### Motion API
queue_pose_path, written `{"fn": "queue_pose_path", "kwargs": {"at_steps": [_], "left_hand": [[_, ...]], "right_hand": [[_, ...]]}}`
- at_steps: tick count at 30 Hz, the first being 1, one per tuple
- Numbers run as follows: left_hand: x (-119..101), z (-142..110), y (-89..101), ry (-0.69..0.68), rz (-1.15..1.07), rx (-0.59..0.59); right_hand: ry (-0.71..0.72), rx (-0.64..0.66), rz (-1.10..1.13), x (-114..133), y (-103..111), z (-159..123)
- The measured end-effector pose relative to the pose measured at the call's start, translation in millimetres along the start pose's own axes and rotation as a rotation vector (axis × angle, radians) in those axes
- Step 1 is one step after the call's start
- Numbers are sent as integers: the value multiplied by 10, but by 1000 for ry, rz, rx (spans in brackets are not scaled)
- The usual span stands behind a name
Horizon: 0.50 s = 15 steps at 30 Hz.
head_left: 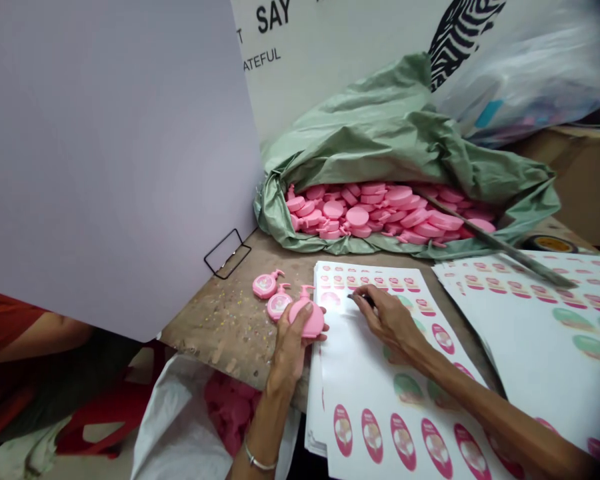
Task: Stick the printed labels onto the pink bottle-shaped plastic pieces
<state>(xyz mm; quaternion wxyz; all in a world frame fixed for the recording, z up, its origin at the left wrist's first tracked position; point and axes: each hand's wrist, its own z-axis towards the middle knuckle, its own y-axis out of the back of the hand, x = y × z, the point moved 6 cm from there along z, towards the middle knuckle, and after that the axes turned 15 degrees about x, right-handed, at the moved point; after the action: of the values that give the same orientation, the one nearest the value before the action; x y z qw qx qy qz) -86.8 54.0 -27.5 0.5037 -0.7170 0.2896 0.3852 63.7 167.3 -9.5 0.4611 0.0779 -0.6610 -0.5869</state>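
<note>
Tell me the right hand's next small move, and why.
Probably peel a label from the sheet with the right hand: it is at the sheet, and the pink bottle in the left hand shows a plain face, while two bottles nearby have printed ones.

L forearm [260, 430], bare, comes up from the near edge, tilting a bit R as it goes far; L wrist [281, 381] approx. straight. L hand [291, 343] in a grip, thumb [301, 318] laid over the top, fingers [323, 337] curled under w/ tips showing on R side. R forearm [485, 397], also bare, runs diag. from near R corner to far L. R hand [387, 317] slightly farther out, back up, index bent, fingertips pinched, pointing L.
</note>
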Motion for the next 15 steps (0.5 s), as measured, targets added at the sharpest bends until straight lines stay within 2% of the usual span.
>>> {"fn": "queue_pose_path", "kwargs": {"at_steps": [5,9,15], "left_hand": [[22,318,-101,-69,158,34],[89,410,-75,-50,177,46],[135,437,20,-13,193,31]], "right_hand": [[54,-8,-132,-25,-30,336],[83,-11,-200,-72,-133,332],[96,-20,-213,-97,-170,262]]}}
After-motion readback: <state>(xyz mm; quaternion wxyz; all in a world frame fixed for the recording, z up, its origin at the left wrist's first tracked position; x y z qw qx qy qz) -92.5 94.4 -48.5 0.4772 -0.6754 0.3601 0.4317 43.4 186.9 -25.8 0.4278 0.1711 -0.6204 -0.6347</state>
